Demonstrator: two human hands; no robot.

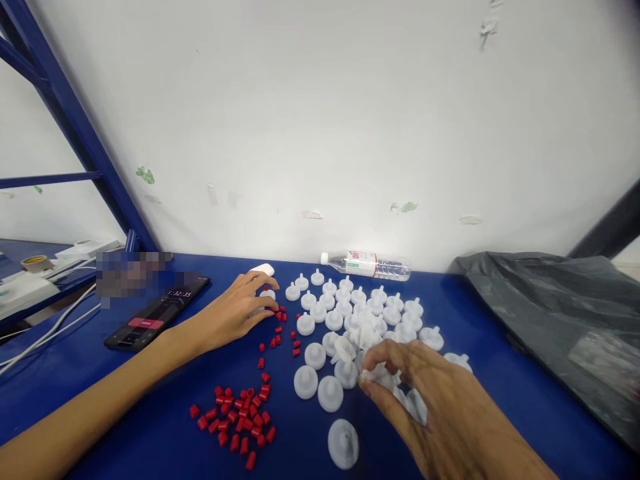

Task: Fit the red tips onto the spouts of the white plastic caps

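My left hand (239, 305) reaches over the table, index finger and thumb pinched together at a small red cap. Under its curved fingers is a white spouted cap (267, 293) with red on its tip. Loose red caps (245, 413) lie in a pile nearer me, with several more scattered towards the left hand. My right hand (420, 387) is pinched on a white spouted cap (376, 377), mostly hidden by the fingers. Many similar white caps (319, 311) stand around it, mostly spout up. One white disc-shaped cap (343, 443) lies apart near the front.
A clear plastic bottle (370, 264) lies along the wall. On the left are a phone (160, 313) showing a timer, white cables (50, 327) and a roll of tape (35, 263). A dark grey plastic bag (545, 320) covers the right side of the blue table (150, 413).
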